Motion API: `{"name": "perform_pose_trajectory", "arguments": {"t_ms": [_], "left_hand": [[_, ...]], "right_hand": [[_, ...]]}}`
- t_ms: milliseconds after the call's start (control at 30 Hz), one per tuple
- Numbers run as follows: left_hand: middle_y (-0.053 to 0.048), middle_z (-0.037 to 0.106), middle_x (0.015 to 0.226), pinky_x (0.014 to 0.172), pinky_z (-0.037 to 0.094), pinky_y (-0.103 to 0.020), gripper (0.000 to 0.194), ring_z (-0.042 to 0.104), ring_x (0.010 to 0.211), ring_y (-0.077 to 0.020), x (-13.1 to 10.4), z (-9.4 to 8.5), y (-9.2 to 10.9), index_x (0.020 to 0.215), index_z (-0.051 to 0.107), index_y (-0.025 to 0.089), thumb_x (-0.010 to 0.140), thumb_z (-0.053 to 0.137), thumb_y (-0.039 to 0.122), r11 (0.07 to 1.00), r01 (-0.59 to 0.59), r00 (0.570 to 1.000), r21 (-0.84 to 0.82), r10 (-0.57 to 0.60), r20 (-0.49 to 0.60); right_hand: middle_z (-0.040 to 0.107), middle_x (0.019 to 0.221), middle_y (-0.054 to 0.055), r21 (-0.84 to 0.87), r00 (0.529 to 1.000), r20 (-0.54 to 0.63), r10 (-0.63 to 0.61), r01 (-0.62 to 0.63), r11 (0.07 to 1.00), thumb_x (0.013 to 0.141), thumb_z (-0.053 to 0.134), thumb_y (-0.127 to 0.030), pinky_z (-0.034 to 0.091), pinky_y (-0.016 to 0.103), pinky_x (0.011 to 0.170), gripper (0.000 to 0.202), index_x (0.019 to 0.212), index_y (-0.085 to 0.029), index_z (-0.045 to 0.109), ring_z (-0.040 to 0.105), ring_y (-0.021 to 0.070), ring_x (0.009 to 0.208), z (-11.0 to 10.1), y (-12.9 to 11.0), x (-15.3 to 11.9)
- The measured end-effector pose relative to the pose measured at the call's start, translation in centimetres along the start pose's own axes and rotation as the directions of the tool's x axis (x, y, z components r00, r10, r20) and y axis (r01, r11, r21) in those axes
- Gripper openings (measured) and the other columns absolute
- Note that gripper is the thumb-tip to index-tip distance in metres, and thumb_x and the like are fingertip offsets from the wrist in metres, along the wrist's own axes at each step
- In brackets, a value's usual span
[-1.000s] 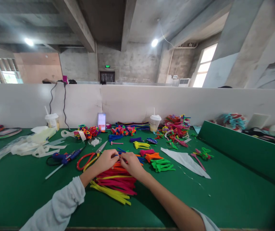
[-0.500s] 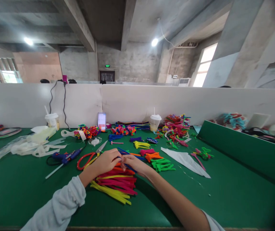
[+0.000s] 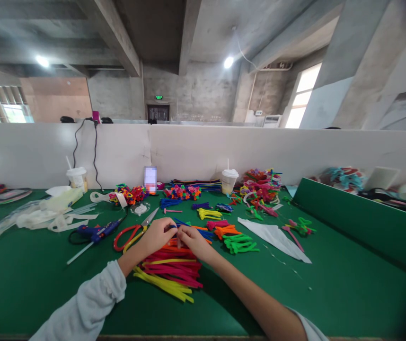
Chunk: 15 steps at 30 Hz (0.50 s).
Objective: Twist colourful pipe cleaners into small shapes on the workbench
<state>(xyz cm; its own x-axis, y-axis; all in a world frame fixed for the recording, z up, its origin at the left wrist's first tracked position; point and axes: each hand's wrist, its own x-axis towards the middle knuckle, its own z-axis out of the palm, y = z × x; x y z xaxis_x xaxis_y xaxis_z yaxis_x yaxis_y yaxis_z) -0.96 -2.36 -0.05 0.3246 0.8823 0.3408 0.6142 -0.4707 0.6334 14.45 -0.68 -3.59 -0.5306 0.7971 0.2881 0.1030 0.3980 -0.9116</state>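
Note:
My left hand (image 3: pixel 158 237) and my right hand (image 3: pixel 193 240) meet at the centre, fingertips nearly touching, both closed. A bit of blue pipe cleaner shows between the fingertips; most of it is hidden by the fingers. Just below lies a pile of red and pink pipe cleaners (image 3: pixel 178 270), with yellow ones (image 3: pixel 163 285) at its near edge. Blue and orange stems stick out behind my right hand. Beside my left wrist are scissors (image 3: pixel 130 237) with red and yellow handles. Bent green (image 3: pixel 239 243), orange (image 3: pixel 226 231) and yellow (image 3: pixel 209 214) pieces lie to the right.
On the green table (image 3: pixel 100 303), a blue glue gun (image 3: pixel 98 232) lies left, near plastic strips (image 3: pixel 34 215). Two lidded cups (image 3: pixel 229 181), a phone (image 3: pixel 150 180) and colourful bundles (image 3: pixel 260 186) stand or lie along the white partition (image 3: pixel 196 151). White paper (image 3: pixel 274 239) lies right.
My hands have shifted slightly and their fingertips have drawn into a closer pinch. The long blue stem that crossed below my right fingers no longer shows there.

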Motion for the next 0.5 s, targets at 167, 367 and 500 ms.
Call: {"name": "perform_pose_trajectory", "arguments": {"t_ms": [167,367,500], "left_hand": [[0.005,0.047,0.066,0.046,0.043,-0.020,0.013,0.050,0.049,-0.0079,-0.1,0.1,0.0,0.086,0.042,0.017,0.077,0.042,0.026,0.937,0.034,0.999,-0.347,-0.027,0.026],[0.006,0.043,0.062,0.042,0.040,-0.018,0.011,0.047,0.048,-0.0072,-0.3,0.3,0.7,0.081,0.042,0.017,0.074,0.046,0.024,0.947,0.039,0.999,-0.318,-0.027,0.043],[0.004,0.046,0.063,0.046,0.043,-0.019,0.010,0.049,0.053,-0.0081,-0.4,0.3,1.2,0.080,0.044,0.017,0.074,0.047,0.024,0.953,0.031,1.000,-0.301,-0.029,0.010]], "right_hand": [[0.052,0.062,0.000,0.137,1.000,0.004,-0.009,0.009,0.991,0.078,0.044,-0.044,0.037,0.025,0.061,0.029,0.065,-0.018,0.049,0.047,0.0106,0.058,-0.2,0.2,0.4],[0.043,0.062,-0.004,0.144,0.991,-0.133,0.008,0.011,0.990,0.070,0.054,-0.044,0.032,0.023,0.056,0.027,0.068,-0.018,0.049,0.038,0.0093,0.057,-0.6,-0.2,0.5],[0.039,0.059,-0.004,0.165,0.989,-0.138,0.045,-0.022,0.986,0.070,0.054,-0.044,0.029,0.022,0.054,0.028,0.065,-0.017,0.048,0.035,0.0087,0.055,-0.6,-0.4,0.5]]}}
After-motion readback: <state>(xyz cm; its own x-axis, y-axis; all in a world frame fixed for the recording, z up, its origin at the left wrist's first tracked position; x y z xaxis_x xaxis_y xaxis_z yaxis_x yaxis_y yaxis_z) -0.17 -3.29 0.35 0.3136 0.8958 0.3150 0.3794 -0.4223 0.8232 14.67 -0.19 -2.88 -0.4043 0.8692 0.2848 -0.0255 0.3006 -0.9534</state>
